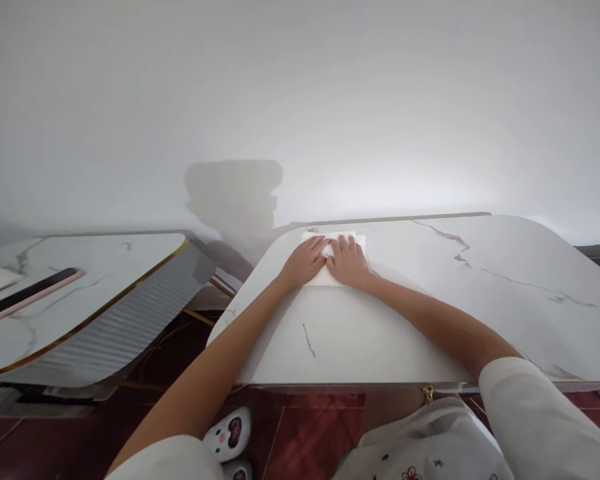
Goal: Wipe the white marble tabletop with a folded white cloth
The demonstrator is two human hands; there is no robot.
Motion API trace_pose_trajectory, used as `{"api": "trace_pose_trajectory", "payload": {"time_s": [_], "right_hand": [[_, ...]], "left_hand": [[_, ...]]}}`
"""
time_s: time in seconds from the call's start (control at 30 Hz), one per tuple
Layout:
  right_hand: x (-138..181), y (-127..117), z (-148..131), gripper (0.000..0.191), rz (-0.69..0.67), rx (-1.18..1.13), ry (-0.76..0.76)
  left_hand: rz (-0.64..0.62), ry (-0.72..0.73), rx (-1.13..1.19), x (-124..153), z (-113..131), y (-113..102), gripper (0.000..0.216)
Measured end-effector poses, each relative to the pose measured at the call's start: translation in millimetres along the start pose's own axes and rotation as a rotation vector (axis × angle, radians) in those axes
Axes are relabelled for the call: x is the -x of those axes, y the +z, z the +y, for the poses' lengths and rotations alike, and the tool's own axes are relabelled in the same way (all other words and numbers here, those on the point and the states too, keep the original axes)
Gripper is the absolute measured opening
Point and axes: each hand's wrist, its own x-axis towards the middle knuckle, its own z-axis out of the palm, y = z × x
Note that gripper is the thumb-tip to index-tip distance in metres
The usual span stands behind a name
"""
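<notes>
A white folded tissue or cloth (325,277) lies flat on the white marble-patterned table (430,320), toward its back left part. My left hand (305,260) rests palm down on the left side of it, fingers stretched forward. On its right side, my right hand (349,260) also presses flat, with the fingers a little apart. The two hands nearly meet at the thumbs, and they cover much of the white piece. Its edges show behind the fingers and in front of the palms.
Behind the table rises a white wall (330,100) with a shadow on it. To the left, past a gap, stands a second marble-patterned table (110,267) with gold edging, bearing a long dark flat object (30,293). Slippers (229,435) are on the red floor below.
</notes>
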Motion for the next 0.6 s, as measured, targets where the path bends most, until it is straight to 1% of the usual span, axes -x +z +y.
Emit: {"api": "trace_pose_trajectory", "payload": {"time_s": [0.13, 0.27, 0.37, 0.5, 0.6], "right_hand": [[33, -3, -21, 0.058, 0.022, -0.019, -0.012], [64, -8, -41, 0.058, -0.009, -0.043, -0.042], [83, -11, -53, 0.058, -0.030, -0.052, -0.086], [103, -14, -64, 0.058, -0.058, -0.075, -0.131], [116, -16, -69, 0.058, -0.068, -0.089, -0.147]], "left_hand": [[-0.018, -0.008, -0.012, 36, 13, -12, 0.053], [0.001, 0.003, -0.012, 75, 28, -25, 0.054], [0.012, -0.029, -0.028, 101, 41, -34, 0.054], [0.012, -0.085, -0.059, 130, 56, -41, 0.054], [0.018, -0.113, -0.077, 144, 66, -45, 0.053]]}}
